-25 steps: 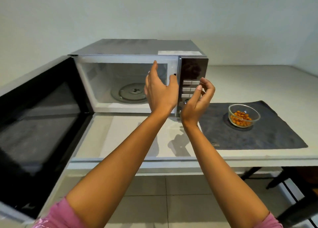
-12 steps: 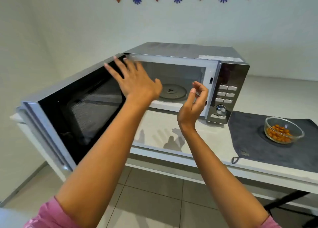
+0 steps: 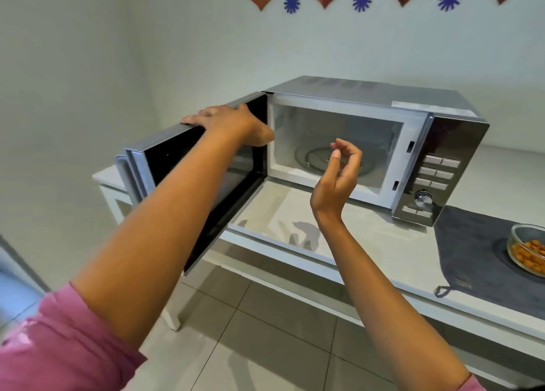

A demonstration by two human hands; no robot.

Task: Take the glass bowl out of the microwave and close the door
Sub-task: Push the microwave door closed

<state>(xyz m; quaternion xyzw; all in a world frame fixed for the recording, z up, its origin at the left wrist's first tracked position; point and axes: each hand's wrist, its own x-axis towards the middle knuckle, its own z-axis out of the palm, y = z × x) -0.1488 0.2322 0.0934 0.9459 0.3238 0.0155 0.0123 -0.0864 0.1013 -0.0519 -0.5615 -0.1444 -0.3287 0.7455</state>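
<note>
Your left hand (image 3: 227, 121) lies flat over the top edge of the open door (image 3: 188, 166), likely to swing it shut, your right hand (image 3: 336, 181) hangs loosely curled and empty, because the glass bowl (image 3: 528, 250) already sits on the bench (image 3: 383, 243).

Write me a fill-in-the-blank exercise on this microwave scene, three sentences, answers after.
1. The left hand rests on the top edge of the microwave's open ____.
2. The glass bowl of orange food sits on a dark grey ____, to the right of the microwave.
3. The right hand hangs in front of the cavity and holds ____.

Missing words: door; cloth; nothing
</note>
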